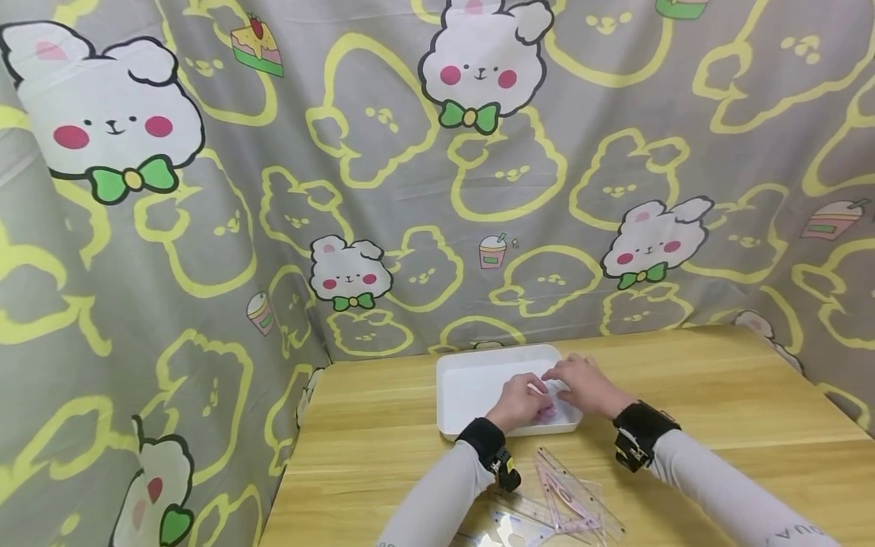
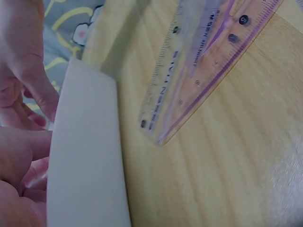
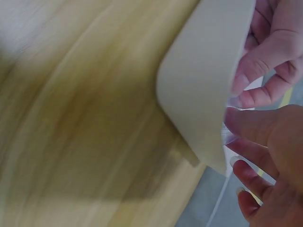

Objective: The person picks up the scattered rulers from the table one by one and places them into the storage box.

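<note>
While both hands work inside the white tray point(image 1: 472, 380), the left hand point(image 1: 517, 403) and right hand point(image 1: 581, 384) pinch a small pink-and-clear item point(image 1: 547, 410). It seems best to keep the fingertips close and lift it clear of the tray wall, away from the rulers point(image 1: 567, 501).

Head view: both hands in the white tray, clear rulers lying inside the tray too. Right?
Not quite. Both hands, left hand and right hand, are in the white tray, but the clear rulers lie outside it, on the wooden table in front of the tray. The head view shows it.
</note>
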### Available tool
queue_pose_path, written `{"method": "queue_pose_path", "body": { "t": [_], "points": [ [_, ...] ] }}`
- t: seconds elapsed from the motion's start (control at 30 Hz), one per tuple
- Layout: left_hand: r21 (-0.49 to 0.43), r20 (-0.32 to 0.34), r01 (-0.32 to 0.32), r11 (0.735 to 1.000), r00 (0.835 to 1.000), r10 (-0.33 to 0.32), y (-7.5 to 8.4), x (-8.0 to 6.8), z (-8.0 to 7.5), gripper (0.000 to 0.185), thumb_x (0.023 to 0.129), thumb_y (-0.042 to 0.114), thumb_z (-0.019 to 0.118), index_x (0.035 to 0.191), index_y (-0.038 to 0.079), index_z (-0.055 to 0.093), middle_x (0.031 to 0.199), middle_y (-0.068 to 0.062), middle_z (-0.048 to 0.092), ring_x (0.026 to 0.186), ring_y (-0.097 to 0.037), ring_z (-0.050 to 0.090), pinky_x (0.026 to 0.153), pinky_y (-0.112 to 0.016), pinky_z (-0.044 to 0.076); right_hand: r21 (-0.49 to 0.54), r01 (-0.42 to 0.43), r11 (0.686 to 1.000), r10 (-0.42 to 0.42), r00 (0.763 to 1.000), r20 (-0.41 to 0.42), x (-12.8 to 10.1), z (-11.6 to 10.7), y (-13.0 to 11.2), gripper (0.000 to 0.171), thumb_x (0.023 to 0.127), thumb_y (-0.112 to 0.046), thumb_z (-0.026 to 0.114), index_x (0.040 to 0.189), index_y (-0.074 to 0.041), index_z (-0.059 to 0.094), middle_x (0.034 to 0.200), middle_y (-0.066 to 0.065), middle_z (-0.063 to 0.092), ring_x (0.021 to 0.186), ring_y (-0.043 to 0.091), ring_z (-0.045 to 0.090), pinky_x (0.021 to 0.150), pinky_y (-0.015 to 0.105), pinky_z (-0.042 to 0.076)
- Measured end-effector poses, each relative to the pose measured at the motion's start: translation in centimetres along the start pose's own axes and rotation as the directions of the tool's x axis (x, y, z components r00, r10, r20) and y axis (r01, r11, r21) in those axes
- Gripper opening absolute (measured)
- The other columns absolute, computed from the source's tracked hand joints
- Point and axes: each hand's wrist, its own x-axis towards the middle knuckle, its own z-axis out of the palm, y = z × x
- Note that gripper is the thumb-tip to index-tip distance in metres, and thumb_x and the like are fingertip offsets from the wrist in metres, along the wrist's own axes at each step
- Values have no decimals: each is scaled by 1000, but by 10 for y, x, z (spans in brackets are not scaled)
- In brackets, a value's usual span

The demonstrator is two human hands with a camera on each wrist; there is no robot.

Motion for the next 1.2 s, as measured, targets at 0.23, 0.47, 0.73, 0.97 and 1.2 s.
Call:
{"method": "queue_pose_path", "body": {
  "t": [0.23, 0.47, 0.73, 0.97, 1.2],
  "points": [
    [287, -35, -92, 954, 994, 107, -4, 0, 1, 9, 86, 6, 79, 86, 8, 71, 65, 6, 64, 58, -3, 54, 58, -18, 44, -32, 20, 999, -20, 1000, -20, -6, 13, 5, 34, 76, -2, 88, 107, -10, 80, 98, 5, 77, 90, 26, 55, 75, 43, 36],
    [354, -44, -169, 920, 979, 197, -7, -2, 1, 15, 81, 9, 86, 78, 6, 71, 63, 7, 62, 60, -3, 50, 59, -17, 41, -69, 16, 997, -17, 1000, -21, -13, 22, 6, 34, 77, -2, 87, 109, -10, 81, 98, 3, 78, 96, 29, 57, 84, 57, 40],
    [401, -97, -105, 910, 983, 156, -4, -1, -1, 23, 77, 14, 91, 72, 9, 69, 62, 8, 60, 61, -5, 50, 60, -18, 41, -115, 35, 993, -37, 999, -20, -9, 24, 7, 24, 80, -6, 85, 102, -12, 80, 96, 1, 78, 102, 33, 59, 88, 64, 40],
    [436, -92, -68, 897, 989, 119, 1, -4, 0, 31, 75, 19, 94, 71, 10, 65, 62, 9, 55, 61, -7, 48, 60, -18, 40, -94, 41, 995, -44, 998, -37, -14, 28, 2, 32, 78, -7, 88, 108, -9, 78, 100, 4, 78, 103, 34, 61, 90, 68, 41],
    [427, -9, -124, 896, 990, 141, 12, -6, -14, 25, 79, 24, 87, 81, 5, 72, 71, 5, 64, 63, -7, 53, 58, -18, 43, -15, 29, 999, -31, 992, -120, -16, 18, -14, 42, 81, -4, 85, 121, -3, 73, 114, 14, 74, 110, 38, 62, 87, 62, 45]
  ]
}}
